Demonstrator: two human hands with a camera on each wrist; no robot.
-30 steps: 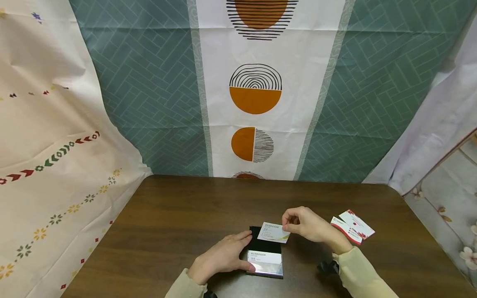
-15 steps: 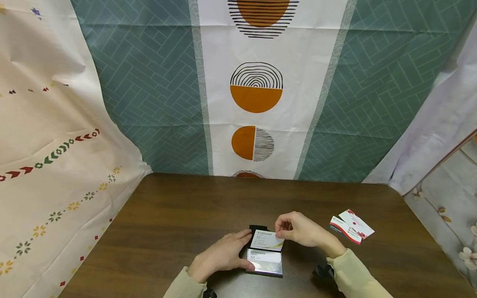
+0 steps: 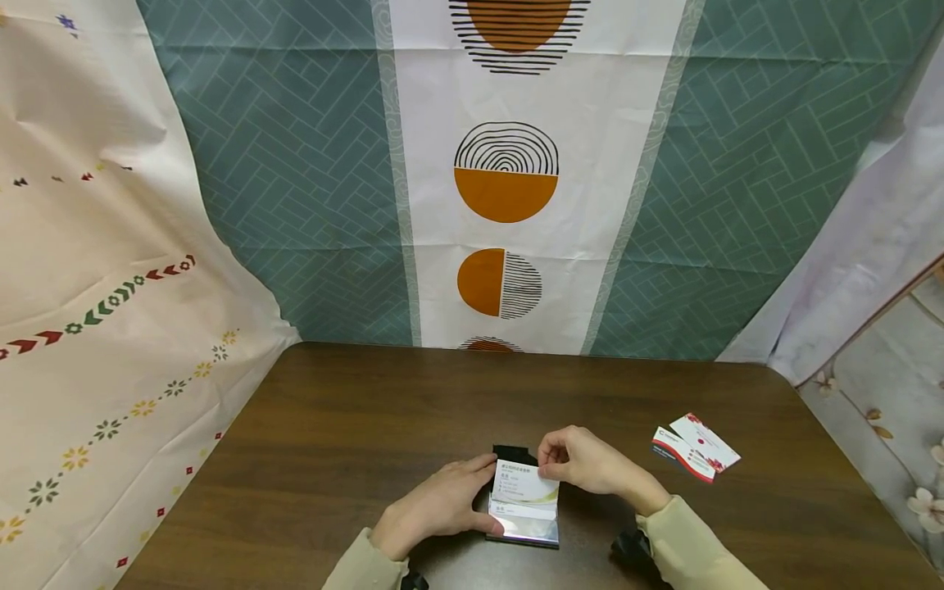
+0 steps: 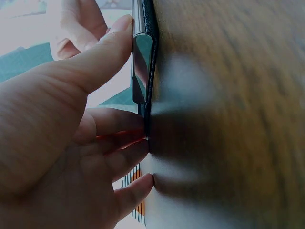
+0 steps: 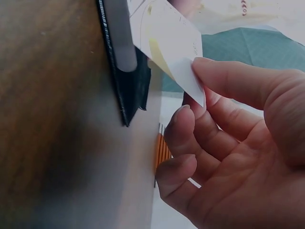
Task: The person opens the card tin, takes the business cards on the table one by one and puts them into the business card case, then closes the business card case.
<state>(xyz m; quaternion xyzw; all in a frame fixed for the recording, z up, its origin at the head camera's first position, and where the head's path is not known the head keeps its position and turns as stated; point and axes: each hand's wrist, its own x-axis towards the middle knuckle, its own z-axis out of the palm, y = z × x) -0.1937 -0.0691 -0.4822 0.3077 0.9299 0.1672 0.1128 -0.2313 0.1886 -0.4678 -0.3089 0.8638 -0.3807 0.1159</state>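
A business card case with a shiny metal pocket and a black flap lies unfolded on the table. My left hand steadies its left side. In the left wrist view that thumb presses on the case's edge, while the fingers reach along the flap and touch the tabletop. My right hand pinches a white business card with a yellow-green curve by its upper right corner, between thumb and fingers. This card slants over the pocket, overlapping another white card inside it.
Two more business cards, one with a red band and one with red flowers, overlap to the right on the brown wooden table. A patterned cloth hangs behind the table's far edge; pale cloth drapes along the left.
My right hand has brought the pinched card left and toward me, from above the flap down over the pocket. The left hand and the case stay nearly in place.
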